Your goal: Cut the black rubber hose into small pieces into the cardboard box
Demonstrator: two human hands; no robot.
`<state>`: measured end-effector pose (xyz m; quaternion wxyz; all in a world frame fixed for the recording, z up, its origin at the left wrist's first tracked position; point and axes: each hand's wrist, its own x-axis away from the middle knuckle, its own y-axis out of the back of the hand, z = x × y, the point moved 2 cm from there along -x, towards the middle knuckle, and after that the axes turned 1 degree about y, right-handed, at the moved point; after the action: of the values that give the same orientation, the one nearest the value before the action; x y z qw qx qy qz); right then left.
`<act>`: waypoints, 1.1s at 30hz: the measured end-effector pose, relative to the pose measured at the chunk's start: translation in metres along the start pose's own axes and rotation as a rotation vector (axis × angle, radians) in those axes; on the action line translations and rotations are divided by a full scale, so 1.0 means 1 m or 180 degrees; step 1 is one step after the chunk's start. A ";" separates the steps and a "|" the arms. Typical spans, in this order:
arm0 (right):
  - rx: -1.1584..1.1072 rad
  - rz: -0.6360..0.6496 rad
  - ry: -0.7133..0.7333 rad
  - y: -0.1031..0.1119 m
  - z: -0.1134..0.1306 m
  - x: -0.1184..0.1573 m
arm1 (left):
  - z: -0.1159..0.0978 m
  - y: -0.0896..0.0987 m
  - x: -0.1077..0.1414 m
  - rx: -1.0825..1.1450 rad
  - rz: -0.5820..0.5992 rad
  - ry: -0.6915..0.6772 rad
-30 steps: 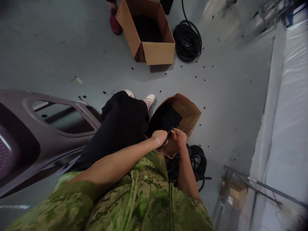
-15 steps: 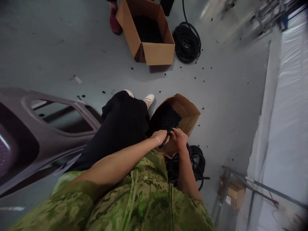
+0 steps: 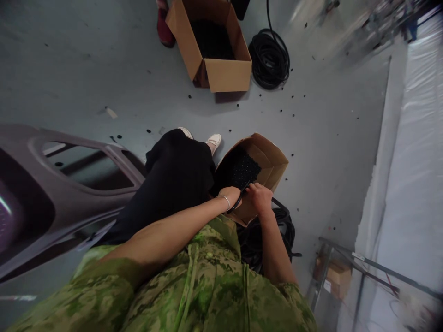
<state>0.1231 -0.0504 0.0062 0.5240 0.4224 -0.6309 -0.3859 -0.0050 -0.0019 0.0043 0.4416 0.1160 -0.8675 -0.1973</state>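
My left hand (image 3: 231,195), with a silver bracelet at its wrist, is closed around black-handled scissors (image 3: 235,204). The blades point away from me, toward the fingers of my right hand (image 3: 260,198). That hand is closed on a black hose (image 3: 279,204), which runs out behind it to a coil (image 3: 288,226) on the floor beside me. Both hands are close together over an open cardboard box (image 3: 272,161) between my body and the floor ahead. Small black cut pieces (image 3: 244,168) fill part of the box. The hose end between my fingers is mostly hidden.
Ahead stands another open carton (image 3: 228,76) holding black pieces, with a second hose coil (image 3: 269,60) beside it and a person's red shoe (image 3: 165,28) at its left. A grey moulded frame (image 3: 86,193) is at my left. A metal stand (image 3: 323,272) is at lower right. Black bits dot the floor.
My right forearm has shifted slightly outward to the right, and a length of hose now shows behind that hand. My left hand stays nearly in place.
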 end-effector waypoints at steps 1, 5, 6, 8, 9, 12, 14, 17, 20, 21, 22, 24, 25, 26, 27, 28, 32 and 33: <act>-0.0010 0.0001 -0.0016 -0.001 0.000 0.000 | 0.000 0.000 0.000 -0.0019 -0.0035 -0.0016; -0.0076 -0.0097 -0.0148 -0.005 0.000 -0.003 | 0.003 -0.003 -0.004 -0.0004 -0.0241 -0.0105; -0.0105 -0.0161 -0.0213 -0.006 0.000 -0.004 | 0.003 -0.003 -0.005 0.0021 -0.0303 -0.0119; -0.0195 -0.0312 -0.0354 -0.009 0.000 -0.004 | 0.004 -0.003 -0.006 0.0100 -0.0351 -0.0122; -0.0259 -0.0383 -0.0411 -0.011 0.000 -0.004 | 0.004 -0.003 -0.006 0.0144 -0.0339 -0.0107; -0.0470 -0.0514 -0.0506 -0.016 0.002 0.000 | 0.004 -0.001 -0.004 0.0206 -0.0238 -0.0017; -0.0544 -0.0528 -0.0509 -0.017 0.003 0.005 | 0.004 -0.001 -0.002 0.0199 -0.0220 -0.0007; -0.0430 -0.0472 -0.0464 -0.014 0.006 0.010 | 0.004 -0.001 0.000 0.0177 -0.0215 -0.0092; -0.0176 -0.0362 -0.0351 -0.010 0.009 0.011 | 0.003 -0.002 -0.001 0.0131 -0.0123 -0.0102; -0.0105 -0.0322 -0.0314 -0.009 0.010 0.011 | 0.002 -0.002 -0.001 0.0105 -0.0073 -0.0097; -0.0052 -0.0285 -0.0291 -0.009 0.010 0.010 | 0.002 -0.003 -0.002 0.0073 -0.0029 -0.0090; -0.0013 -0.0238 -0.0298 -0.007 0.009 0.007 | 0.002 -0.003 -0.003 0.0031 -0.0008 -0.0106; -0.0037 -0.0231 -0.0330 -0.007 0.008 0.006 | 0.002 -0.003 -0.003 0.0031 -0.0034 -0.0116; -0.0091 -0.0236 -0.0379 -0.006 0.008 0.005 | 0.002 -0.002 -0.004 0.0040 -0.0077 -0.0127; -0.0169 -0.0250 -0.0432 -0.006 0.007 0.005 | 0.002 -0.002 -0.004 0.0051 -0.0124 -0.0129; -0.0259 -0.0266 -0.0485 -0.006 0.007 0.004 | 0.002 -0.002 -0.004 0.0068 -0.0154 -0.0128; -0.0645 -0.0365 -0.0651 -0.011 0.006 0.003 | 0.002 -0.001 -0.002 0.0133 -0.0150 -0.0122; -0.0751 -0.0402 -0.0691 -0.013 0.006 0.003 | 0.002 0.000 -0.001 0.0143 -0.0159 -0.0126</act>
<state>0.1187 -0.0576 -0.0056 0.4734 0.3526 -0.6063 -0.5328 -0.0056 -0.0014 0.0021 0.4166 0.1436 -0.8771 -0.1910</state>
